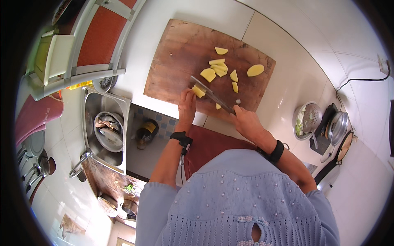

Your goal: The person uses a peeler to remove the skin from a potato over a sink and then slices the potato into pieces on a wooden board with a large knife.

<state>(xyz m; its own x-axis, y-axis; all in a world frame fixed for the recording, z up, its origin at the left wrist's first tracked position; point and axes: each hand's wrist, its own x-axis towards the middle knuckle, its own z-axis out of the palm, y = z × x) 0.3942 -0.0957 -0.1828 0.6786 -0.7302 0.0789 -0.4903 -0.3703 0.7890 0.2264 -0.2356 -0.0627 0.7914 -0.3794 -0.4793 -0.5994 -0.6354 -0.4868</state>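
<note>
A wooden cutting board (pixel 181 55) lies on the white counter. On it my left hand (pixel 186 106) steadies a chunk of yellow potato (pixel 199 91) with its fingertips. My right hand (pixel 250 125) grips the handle of a kitchen knife (pixel 215 97), whose blade touches or nearly touches the right side of that chunk. Beyond the blade lie several cut potato pieces (pixel 219 67), some overlapping. An oval piece (pixel 255 70) rests near the board's right edge, and two slim pieces (pixel 234 75) lie left of it. A small pale bit (pixel 238 101) sits close to my right hand.
At left, a steel sink (pixel 89 123) holds a metal bowl (pixel 121 144) with items inside. On the right stand a bowl of sliced greens (pixel 298 129) with a perforated ladle (pixel 313 115) and a metal lid (pixel 338 127). A dark bottle (pixel 147 131) stands low beside the sink.
</note>
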